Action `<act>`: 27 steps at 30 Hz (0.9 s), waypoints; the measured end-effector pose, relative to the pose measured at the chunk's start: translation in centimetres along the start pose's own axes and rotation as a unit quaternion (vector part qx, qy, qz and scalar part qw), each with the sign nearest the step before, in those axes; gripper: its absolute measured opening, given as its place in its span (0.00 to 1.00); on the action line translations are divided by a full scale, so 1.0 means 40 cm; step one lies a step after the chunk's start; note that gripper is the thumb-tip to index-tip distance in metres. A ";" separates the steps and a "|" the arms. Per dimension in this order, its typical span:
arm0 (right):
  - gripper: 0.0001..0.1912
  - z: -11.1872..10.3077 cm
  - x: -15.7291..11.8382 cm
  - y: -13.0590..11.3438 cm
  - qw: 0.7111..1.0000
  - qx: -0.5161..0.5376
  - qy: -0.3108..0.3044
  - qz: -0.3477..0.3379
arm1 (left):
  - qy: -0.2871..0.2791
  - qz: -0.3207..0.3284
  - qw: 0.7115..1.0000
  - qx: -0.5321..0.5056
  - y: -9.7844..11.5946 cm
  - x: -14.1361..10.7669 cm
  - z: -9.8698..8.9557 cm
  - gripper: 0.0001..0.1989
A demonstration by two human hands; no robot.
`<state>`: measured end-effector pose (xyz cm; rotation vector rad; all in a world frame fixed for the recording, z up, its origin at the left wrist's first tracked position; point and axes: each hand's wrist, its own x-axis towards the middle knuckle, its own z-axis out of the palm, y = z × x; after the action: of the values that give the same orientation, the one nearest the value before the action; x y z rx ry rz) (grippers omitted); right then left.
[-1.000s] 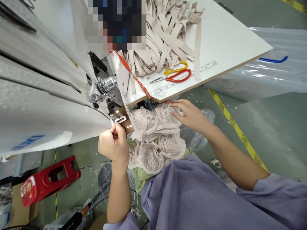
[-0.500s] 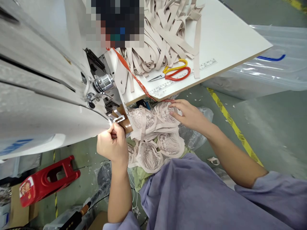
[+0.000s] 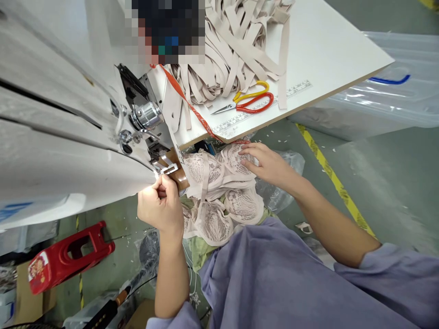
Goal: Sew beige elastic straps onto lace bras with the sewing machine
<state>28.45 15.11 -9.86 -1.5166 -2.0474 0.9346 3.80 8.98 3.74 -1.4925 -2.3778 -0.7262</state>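
My left hand [image 3: 160,203] is closed in a pinch right by the needle area of the sewing machine [image 3: 68,151]; what its fingers grip is hidden. Beige lace bras [image 3: 214,219] lie in a stack across my lap, over a green cloth [image 3: 202,253]. On the upper cup of that stack rests my right hand [image 3: 265,162], fingers stretched out and slightly apart. A metal presser foot [image 3: 169,169] and a brown plate [image 3: 183,183] sit just beyond my left fingertips.
Beige elastic straps [image 3: 226,50] are heaped on the white table [image 3: 329,50]. Scissors with red and yellow handles [image 3: 245,103] lie near its edge, beside an orange ribbon [image 3: 192,107]. A red stool [image 3: 72,258] stands lower left, a clear plastic bin [image 3: 404,91] right.
Both hands keep nearly the same positions, the left pinched at the machine and the right on the bra. The view has shifted slightly.
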 end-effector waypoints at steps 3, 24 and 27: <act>0.18 0.004 0.000 0.000 1.000 0.003 0.000 -0.002 | -0.003 -0.002 1.000 0.000 0.001 0.000 0.001 0.24; 0.18 0.010 0.004 -0.046 0.999 0.027 -0.021 -0.027 | 0.006 0.004 1.000 0.005 -0.019 0.000 0.015 0.22; 0.18 0.012 0.003 -0.033 0.999 0.025 -0.023 -0.023 | 0.009 0.000 1.000 0.006 -0.016 0.000 0.016 0.22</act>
<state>27.20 14.86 -9.23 -1.4291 -2.0657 1.0042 3.25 9.10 3.01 -1.4769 -2.3644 -0.7217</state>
